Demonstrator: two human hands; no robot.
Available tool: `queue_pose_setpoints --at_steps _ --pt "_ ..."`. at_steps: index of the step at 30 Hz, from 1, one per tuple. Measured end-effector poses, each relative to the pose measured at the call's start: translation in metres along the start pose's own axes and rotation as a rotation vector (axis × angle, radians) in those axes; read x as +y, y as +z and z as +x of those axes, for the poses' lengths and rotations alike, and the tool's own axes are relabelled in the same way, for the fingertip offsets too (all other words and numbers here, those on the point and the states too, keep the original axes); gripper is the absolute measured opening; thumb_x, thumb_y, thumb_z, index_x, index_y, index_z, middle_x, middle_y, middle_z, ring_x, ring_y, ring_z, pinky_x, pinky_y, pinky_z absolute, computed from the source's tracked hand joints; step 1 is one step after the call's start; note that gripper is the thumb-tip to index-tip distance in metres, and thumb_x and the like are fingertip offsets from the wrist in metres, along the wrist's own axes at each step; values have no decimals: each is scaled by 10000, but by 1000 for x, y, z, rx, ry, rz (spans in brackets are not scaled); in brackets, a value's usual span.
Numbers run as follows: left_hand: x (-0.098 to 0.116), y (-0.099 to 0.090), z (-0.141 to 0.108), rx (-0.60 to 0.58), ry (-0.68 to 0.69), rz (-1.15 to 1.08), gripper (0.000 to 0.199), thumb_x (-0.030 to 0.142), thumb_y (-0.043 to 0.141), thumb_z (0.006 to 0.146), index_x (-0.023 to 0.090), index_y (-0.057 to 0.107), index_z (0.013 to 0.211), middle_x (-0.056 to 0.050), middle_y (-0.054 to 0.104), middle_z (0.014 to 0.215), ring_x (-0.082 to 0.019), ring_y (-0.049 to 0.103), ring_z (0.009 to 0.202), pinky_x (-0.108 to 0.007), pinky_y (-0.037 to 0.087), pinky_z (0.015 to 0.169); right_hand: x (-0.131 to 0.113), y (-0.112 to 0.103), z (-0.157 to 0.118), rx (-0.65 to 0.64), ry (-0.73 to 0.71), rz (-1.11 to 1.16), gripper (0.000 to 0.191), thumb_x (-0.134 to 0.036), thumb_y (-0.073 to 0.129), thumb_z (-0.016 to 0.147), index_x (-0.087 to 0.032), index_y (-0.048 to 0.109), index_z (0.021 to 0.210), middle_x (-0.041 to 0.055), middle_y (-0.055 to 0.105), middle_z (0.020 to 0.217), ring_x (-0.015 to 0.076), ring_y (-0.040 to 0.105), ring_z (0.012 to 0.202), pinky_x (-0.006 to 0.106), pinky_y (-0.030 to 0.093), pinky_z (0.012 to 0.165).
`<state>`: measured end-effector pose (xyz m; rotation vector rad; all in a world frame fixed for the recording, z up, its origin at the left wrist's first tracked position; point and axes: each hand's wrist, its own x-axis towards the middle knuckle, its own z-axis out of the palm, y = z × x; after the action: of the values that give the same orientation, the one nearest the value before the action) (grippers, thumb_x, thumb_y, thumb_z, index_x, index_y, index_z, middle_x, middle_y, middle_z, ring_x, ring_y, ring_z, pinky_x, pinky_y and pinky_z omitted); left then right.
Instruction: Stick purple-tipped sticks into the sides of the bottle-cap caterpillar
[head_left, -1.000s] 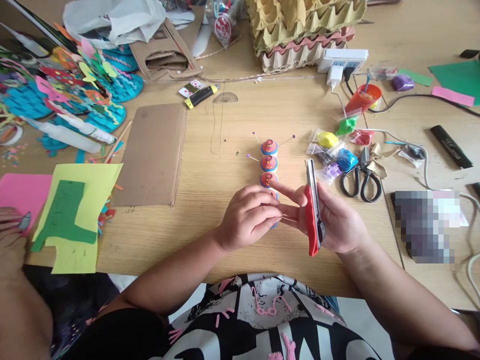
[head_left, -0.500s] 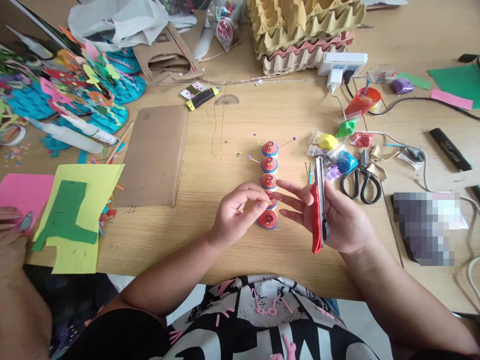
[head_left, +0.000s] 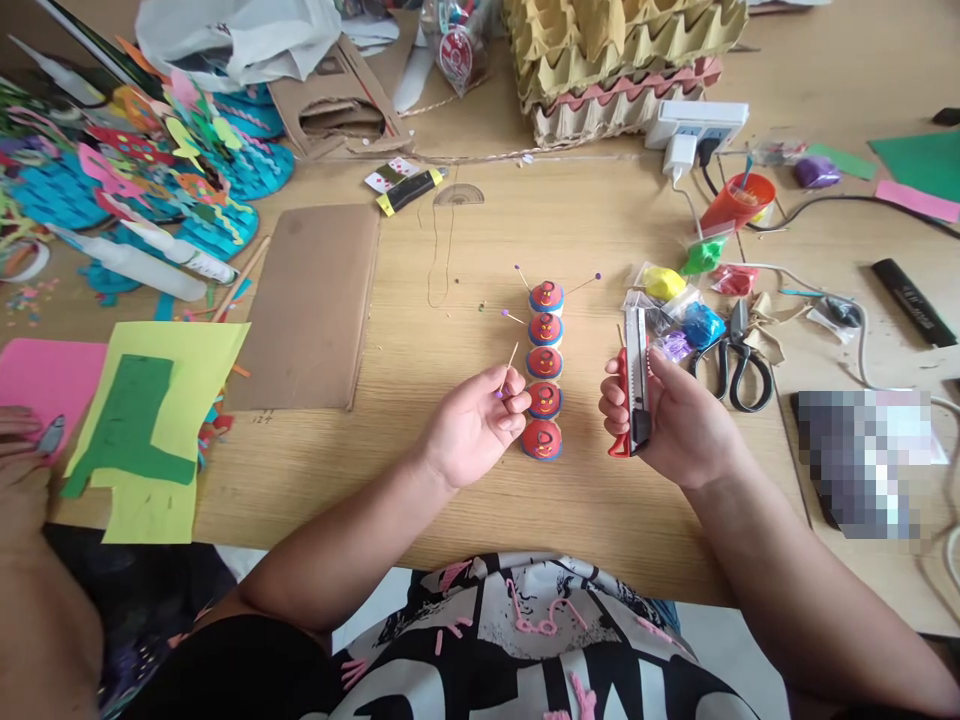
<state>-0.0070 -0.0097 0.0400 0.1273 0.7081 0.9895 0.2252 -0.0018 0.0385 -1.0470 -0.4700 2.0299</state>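
A column of several round red-and-blue pieces with faces lies on the table between my hands. Thin sticks with purple tips stick out near its far end, two at the top piece and one at the second. My left hand pinches a thin stick with a purple tip, just left of the column. My right hand is wrapped round a red-and-black utility knife, held upright with its blade section pointing away from me, right of the column.
Black-handled scissors and bagged coloured clay lie to the right, near an orange cup. Cardboard lies to the left. Egg trays stand at the back. Another person's hand rests at the far left.
My hands have moved apart. The fingers of my right hand have closed round the knife, and the stick in my left hand now shows clearly.
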Motion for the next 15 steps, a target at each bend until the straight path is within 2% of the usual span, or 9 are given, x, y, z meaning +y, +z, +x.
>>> queue_pose_setpoints --at_steps 6,10,12,15 --pt "0 -1 1 -29 -19 -46 284 231 910 663 136 654 742 9 549 798 -81 540 707 -170 473 581 1 0 2 -36 -54 -43 363 -551 506 979 -215 642 956 -4 528 695 120 510 561 249 449 498" --pt "-1 -1 0 -64 21 6 298 265 898 697 139 628 720 25 492 751 -69 494 658 -171 436 548 4 4 -3 -59 -137 -87 271 -421 620 917 -209 660 1081 5 561 759 135 552 652 261 495 559" --pt "-2 -1 0 -61 45 41 330 277 901 697 140 601 691 36 456 719 -61 459 625 -168 400 520 6 6 -7 -66 -193 -130 331 -303 708 853 -220 641 1166 -1 597 793 126 565 685 243 499 589" --pt "-3 0 -1 -35 61 81 332 275 888 704 142 585 676 48 417 681 -54 427 596 -161 356 499 8 7 -9 -93 -243 -235 298 -262 745 862 -246 610 1128 2 672 839 110 569 660 221 476 569"
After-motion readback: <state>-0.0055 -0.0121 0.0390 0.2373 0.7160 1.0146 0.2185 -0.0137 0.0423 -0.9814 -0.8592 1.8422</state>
